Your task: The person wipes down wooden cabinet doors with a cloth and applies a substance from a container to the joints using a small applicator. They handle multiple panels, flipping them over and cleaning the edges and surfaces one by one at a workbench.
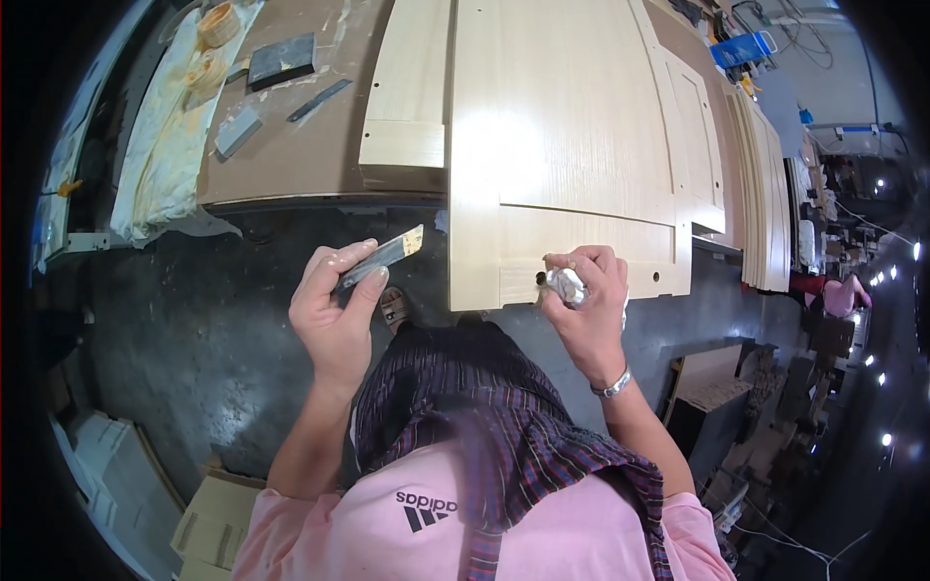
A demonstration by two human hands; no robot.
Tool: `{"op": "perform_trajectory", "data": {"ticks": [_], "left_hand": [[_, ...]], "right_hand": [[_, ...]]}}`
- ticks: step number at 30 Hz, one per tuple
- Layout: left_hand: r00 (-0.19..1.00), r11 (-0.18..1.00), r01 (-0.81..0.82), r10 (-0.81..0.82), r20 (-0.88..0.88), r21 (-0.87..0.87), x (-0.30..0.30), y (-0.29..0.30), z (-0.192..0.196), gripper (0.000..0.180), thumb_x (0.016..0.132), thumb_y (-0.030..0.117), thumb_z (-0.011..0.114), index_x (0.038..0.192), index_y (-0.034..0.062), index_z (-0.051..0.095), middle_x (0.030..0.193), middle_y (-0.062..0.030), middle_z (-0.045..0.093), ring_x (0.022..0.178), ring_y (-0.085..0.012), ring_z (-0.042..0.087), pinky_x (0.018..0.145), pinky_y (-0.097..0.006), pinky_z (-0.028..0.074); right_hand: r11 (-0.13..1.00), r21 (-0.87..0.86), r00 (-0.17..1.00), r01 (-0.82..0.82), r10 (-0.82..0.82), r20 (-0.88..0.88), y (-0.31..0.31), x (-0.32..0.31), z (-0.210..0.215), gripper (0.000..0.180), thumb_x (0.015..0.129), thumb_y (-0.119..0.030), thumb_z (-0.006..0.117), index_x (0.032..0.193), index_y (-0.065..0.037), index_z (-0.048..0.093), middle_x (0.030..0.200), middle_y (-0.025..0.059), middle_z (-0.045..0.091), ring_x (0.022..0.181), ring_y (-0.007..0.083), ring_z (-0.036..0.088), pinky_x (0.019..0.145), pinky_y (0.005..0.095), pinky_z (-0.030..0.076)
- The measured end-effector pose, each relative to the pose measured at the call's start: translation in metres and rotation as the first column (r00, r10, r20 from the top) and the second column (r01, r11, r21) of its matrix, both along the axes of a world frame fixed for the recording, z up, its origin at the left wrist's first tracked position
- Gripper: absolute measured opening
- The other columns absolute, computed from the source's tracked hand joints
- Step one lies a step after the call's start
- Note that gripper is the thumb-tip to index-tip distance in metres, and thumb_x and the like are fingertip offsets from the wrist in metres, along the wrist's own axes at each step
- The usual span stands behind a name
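Note:
My left hand (334, 315) grips a flat dark scraper blade (386, 258) between thumb and fingers, its far end smeared with yellowish putty. It is in the air, left of the panel's near edge. My right hand (594, 295) is closed on a crumpled white rag (566, 286), over the near rail of a pale wooden cabinet door (562, 145). Right beside the rag is a dark hole (542, 279) in that rail; whether the rag touches the wood, I cannot tell. A second small hole (656, 277) shows farther right. Putty marks my left fingers.
On the brown bench (291, 165) at left lie a black block (282, 62), a grey block (238, 132) and a dark strip (319, 100). Putty tubs (218, 24) stand on a stained cloth (160, 165). More pale doors (765, 194) lean at right. Cartons (218, 528) are on the floor.

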State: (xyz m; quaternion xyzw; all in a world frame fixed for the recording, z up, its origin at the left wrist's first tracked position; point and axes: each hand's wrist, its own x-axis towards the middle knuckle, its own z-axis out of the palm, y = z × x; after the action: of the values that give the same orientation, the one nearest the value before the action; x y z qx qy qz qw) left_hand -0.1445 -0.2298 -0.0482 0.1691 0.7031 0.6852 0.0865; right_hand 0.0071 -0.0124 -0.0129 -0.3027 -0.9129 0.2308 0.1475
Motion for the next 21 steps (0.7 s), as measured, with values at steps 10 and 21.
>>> {"op": "perform_trajectory", "data": {"ticks": [10, 21], "left_hand": [[1.000, 1.000, 0.009, -0.009, 0.014, 0.014, -0.005, -0.005, -0.001, 0.028, 0.083, -0.010, 0.071, 0.111, -0.0046, 0.071, 0.090, -0.0037, 0.059, 0.084, -0.0110, 0.056, 0.078, -0.023, 0.045], [0.999, 1.000, -0.015, 0.015, -0.030, -0.015, -0.009, -0.009, 0.003, 0.028, 0.083, -0.012, 0.068, 0.110, -0.0047, 0.071, 0.089, -0.0025, 0.056, 0.082, -0.0095, 0.053, 0.074, -0.021, 0.043]], "right_hand": [[1.000, 0.004, 0.999, -0.023, 0.023, 0.030, -0.002, -0.001, 0.001, 0.030, 0.067, -0.013, 0.075, 0.097, -0.012, 0.074, 0.102, 0.0074, 0.059, 0.097, 0.0282, 0.052, 0.085, 0.0404, 0.043], [0.998, -0.016, 0.996, -0.066, 0.065, -0.054, 0.013, 0.004, -0.001, 0.035, 0.069, 0.001, 0.067, 0.101, -0.011, 0.072, 0.102, 0.0112, 0.060, 0.093, 0.0301, 0.056, 0.081, 0.0388, 0.047]]}}
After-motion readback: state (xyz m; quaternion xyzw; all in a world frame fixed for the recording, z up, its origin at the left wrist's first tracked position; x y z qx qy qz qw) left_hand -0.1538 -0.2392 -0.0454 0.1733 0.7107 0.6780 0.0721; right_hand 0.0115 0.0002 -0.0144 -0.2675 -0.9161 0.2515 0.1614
